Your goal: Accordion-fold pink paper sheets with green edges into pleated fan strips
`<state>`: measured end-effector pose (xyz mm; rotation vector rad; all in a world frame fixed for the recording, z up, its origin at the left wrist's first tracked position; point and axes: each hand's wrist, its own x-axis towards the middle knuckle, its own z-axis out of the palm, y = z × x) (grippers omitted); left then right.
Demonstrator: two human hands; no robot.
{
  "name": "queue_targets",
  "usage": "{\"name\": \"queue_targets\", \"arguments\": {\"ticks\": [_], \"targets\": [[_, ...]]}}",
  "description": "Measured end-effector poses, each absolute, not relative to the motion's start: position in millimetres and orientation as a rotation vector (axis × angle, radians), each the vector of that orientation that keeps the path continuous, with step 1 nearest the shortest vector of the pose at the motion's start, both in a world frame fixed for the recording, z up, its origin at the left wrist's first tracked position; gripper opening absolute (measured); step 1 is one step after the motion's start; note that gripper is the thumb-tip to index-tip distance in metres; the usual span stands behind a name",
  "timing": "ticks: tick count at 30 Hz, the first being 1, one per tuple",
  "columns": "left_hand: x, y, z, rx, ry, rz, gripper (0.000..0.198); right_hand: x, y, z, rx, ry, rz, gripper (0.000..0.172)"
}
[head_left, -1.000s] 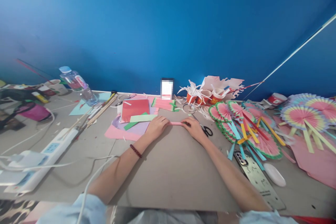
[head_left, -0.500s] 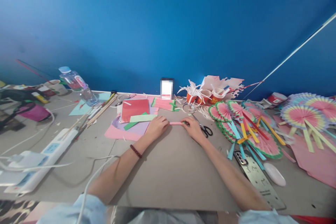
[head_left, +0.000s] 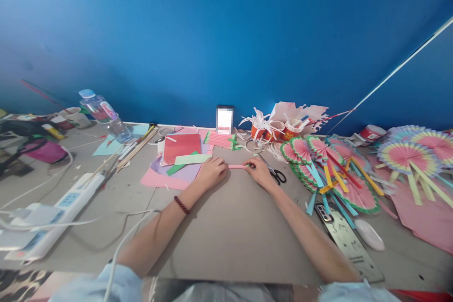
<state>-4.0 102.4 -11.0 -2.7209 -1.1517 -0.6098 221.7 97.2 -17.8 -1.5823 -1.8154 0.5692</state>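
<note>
A narrow pink folded paper strip (head_left: 235, 166) stretches between my two hands, low over the grey table. My left hand (head_left: 213, 171) is closed on its left end, and my right hand (head_left: 257, 170) pinches the right end with thumb and fingers. The strip's very ends are hidden by my fingers. Beside my left hand lie a light green strip (head_left: 193, 159) and a red paper pack (head_left: 182, 147) on pink and lilac sheets. Black scissors (head_left: 279, 176) lie just right of my right hand. Pleated pink paper with green edges (head_left: 221, 140) rests behind both hands.
Finished-looking paper fans (head_left: 408, 155) and a phone (head_left: 348, 240) with a white mouse (head_left: 369, 234) are on the right. Paper cups (head_left: 293, 128) hold scraps at the back. A power strip (head_left: 67, 207), cables and a leaning water bottle (head_left: 106, 115) occupy the left.
</note>
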Motion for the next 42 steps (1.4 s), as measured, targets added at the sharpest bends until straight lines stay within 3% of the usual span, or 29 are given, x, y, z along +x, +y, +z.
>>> {"name": "queue_targets", "arguments": {"ticks": [9, 16, 22, 28, 36, 42], "targets": [[-0.1, 89.8, -0.2, -2.727, -1.148, -0.499, 0.016, 223.9, 96.6, -13.4, -1.586, -1.805, 0.608, 0.015], [4.7, 85.2, 1.5, -2.729, -1.138, -0.443, 0.013, 224.8, 99.4, -19.5, -1.551, -1.804, 0.575, 0.006], [5.5, 82.0, 0.7, -2.729, -1.063, -0.454, 0.031, 221.3, 99.9, -25.2, -1.558, -1.869, 0.484, 0.004], [3.7, 85.2, -1.5, -2.768, -1.13, -0.491, 0.025, 217.4, 92.3, -26.0, -1.548, -1.99, 0.233, 0.008], [-9.7, 100.5, -11.2, -2.803, -1.271, -0.765, 0.022, 216.3, 83.7, -21.7, -1.481, -1.995, 0.227, 0.016], [-14.2, 103.9, -12.4, -2.761, -1.225, -0.687, 0.022, 222.6, 86.2, -26.9, -1.43, -1.97, 0.274, 0.013]]}}
